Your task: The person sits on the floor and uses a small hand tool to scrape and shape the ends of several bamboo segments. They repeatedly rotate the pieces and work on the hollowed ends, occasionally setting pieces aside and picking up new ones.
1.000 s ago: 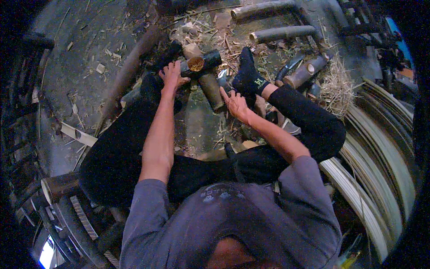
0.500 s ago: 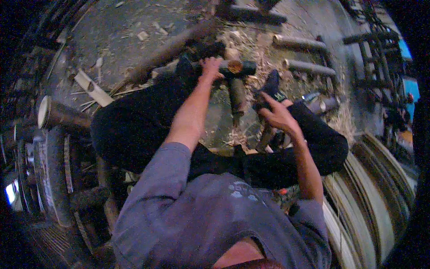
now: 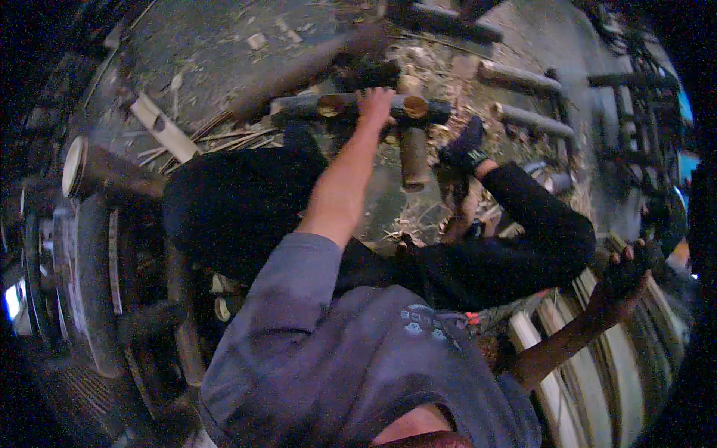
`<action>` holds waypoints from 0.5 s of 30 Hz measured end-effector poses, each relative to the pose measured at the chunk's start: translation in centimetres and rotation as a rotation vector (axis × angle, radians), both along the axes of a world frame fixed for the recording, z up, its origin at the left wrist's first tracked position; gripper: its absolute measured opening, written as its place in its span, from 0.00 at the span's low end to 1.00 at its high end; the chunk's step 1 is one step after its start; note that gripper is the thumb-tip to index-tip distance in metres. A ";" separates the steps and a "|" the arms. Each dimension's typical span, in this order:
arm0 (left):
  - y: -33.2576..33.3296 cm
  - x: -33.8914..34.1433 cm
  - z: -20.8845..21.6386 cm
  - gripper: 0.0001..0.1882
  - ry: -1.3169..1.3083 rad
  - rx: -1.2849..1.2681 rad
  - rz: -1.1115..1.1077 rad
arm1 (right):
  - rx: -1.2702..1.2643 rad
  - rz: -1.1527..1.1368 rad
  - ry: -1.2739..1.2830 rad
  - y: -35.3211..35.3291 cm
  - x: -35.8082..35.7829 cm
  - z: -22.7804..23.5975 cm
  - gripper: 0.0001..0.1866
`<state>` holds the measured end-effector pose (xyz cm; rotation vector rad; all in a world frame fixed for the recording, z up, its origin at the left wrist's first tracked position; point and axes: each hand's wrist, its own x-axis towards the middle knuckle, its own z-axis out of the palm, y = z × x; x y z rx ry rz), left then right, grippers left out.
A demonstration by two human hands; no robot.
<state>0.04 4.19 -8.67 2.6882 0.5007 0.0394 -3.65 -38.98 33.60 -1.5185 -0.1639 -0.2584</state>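
Observation:
A dark-barked log (image 3: 295, 106) lies crosswise in front of my legs, with two pale round cuts in its upper side. My left hand (image 3: 376, 104) rests on it between these cuts, fingers bent over its far side. A shorter log (image 3: 413, 160) points toward me below the right-hand cut. Far out to the right, above a stack of curved pale slats (image 3: 616, 358), my right hand (image 3: 626, 272) has its fingers bent around something dark. Blur and shadow hide what that is.
My shoe (image 3: 464, 145) is right of the crosswise log. Wood shavings (image 3: 441, 71) cover the floor beyond. A split, hollowed piece (image 3: 168, 131) and thin sticks (image 3: 239, 140) lie to the left, near a thick log (image 3: 112, 175). Two logs (image 3: 523, 77) lie at the far right.
My left hand has shifted right along the log, uncovering the left cut. My right hand has swung from near my shoe out to the far right and closed around something dark.

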 end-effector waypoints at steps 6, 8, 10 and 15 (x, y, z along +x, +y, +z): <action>1.5 3.2 -2.3 0.36 -0.032 -0.002 -0.196 | -0.683 -0.356 0.049 -9.0 -8.1 -1.0 0.24; 2.0 3.0 -1.9 0.31 -0.082 -0.068 -0.370 | -0.711 -0.466 0.289 -9.3 -9.6 -3.1 0.24; 3.0 2.8 -1.2 0.32 -0.061 -0.143 -0.460 | -0.671 -0.516 0.401 -9.0 -9.6 -4.3 0.27; 11.9 4.4 -8.0 0.47 -0.069 0.024 -0.426 | -1.013 -0.465 0.401 -20.1 -6.3 -13.7 0.33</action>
